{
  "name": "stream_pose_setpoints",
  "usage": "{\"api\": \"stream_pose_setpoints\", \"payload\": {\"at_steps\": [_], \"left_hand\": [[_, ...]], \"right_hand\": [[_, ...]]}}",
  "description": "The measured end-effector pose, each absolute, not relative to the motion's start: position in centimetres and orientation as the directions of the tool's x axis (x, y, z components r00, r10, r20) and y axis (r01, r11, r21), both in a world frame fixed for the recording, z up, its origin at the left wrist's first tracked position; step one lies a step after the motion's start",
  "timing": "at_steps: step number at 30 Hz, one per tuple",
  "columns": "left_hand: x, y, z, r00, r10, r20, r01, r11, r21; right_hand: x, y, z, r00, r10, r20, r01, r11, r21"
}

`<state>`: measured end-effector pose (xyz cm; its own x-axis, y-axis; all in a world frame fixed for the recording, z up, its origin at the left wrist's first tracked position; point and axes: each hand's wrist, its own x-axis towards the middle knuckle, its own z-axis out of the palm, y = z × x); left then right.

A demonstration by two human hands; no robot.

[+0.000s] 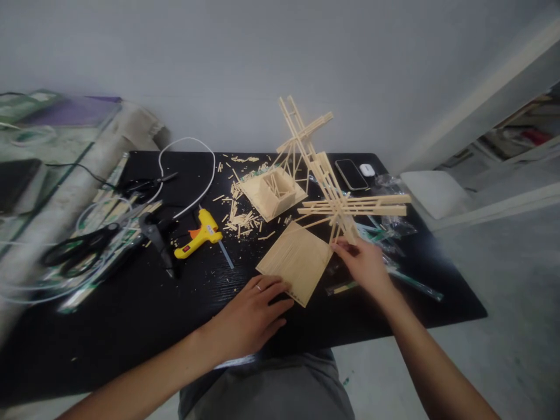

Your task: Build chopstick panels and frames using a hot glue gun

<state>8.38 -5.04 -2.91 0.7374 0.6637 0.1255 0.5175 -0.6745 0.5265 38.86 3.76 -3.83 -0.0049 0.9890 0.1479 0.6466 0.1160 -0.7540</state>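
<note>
A square thin wooden board (294, 259) lies at an angle near the table's front. My left hand (261, 312) rests at its lower left edge, fingers stretched out and slightly apart, the fingertips touching the board. My right hand (367, 265) is closed at the board's right corner, thumb and fingers pinched around the lower end of a cross-shaped frame of thin wooden sticks (330, 184). This frame stands tilted over the board. Behind it rises another stick frame (301, 131) with crossed arms. A small open wooden box on a square base (275, 195) sits behind the board.
A yellow glue gun (202, 234) with a glue stick lies left, near black scissors (83, 248) and another dark tool (155, 239). Cut stick pieces (240, 221) are scattered behind. A phone (351, 174) and white case (367, 170) lie back right; plastic wrappers (411, 280) lie right.
</note>
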Motion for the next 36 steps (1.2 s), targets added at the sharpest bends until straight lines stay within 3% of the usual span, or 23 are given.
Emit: {"api": "stream_pose_setpoints", "payload": {"at_steps": [7,12,16,20,23,27,32,36], "left_hand": [[10.2,-4.2,-3.4,0.771,0.630,0.096,0.515,-0.704,0.489],[10.8,-3.5,-3.6,0.746,0.654,0.122,0.468,-0.646,0.603],[9.7,-2.4,-3.1,0.664,0.729,0.165,0.439,-0.560,0.703],[6.1,0.1,-1.7,0.568,0.808,0.157,0.500,-0.490,0.714],[2.4,2.0,-0.7,0.429,0.888,0.166,0.653,-0.432,0.622],[-1.1,3.1,-1.0,0.184,0.943,0.277,0.874,-0.286,0.394],[-1.7,2.7,-2.6,0.049,0.956,0.288,0.983,-0.097,0.154],[-1.6,2.7,-3.5,-0.015,0.967,0.253,0.995,-0.010,0.097]], "right_hand": [[39.2,6.1,-4.5,0.032,0.987,0.155,0.557,0.111,-0.823],[39.1,6.6,-4.9,0.004,0.985,0.172,0.453,0.152,-0.879],[39.2,5.3,-3.8,0.039,0.978,0.205,0.470,0.164,-0.867],[38.0,2.7,-1.7,-0.005,0.976,0.216,0.493,0.190,-0.849],[35.6,1.0,-0.6,-0.274,0.953,0.130,0.555,0.267,-0.788],[31.4,0.3,-0.9,-0.523,0.833,0.180,0.497,0.470,-0.729],[27.2,0.6,-2.1,-0.706,0.692,0.151,0.446,0.600,-0.664],[25.8,1.2,-3.2,-0.762,0.601,0.241,0.405,0.734,-0.545]]}}
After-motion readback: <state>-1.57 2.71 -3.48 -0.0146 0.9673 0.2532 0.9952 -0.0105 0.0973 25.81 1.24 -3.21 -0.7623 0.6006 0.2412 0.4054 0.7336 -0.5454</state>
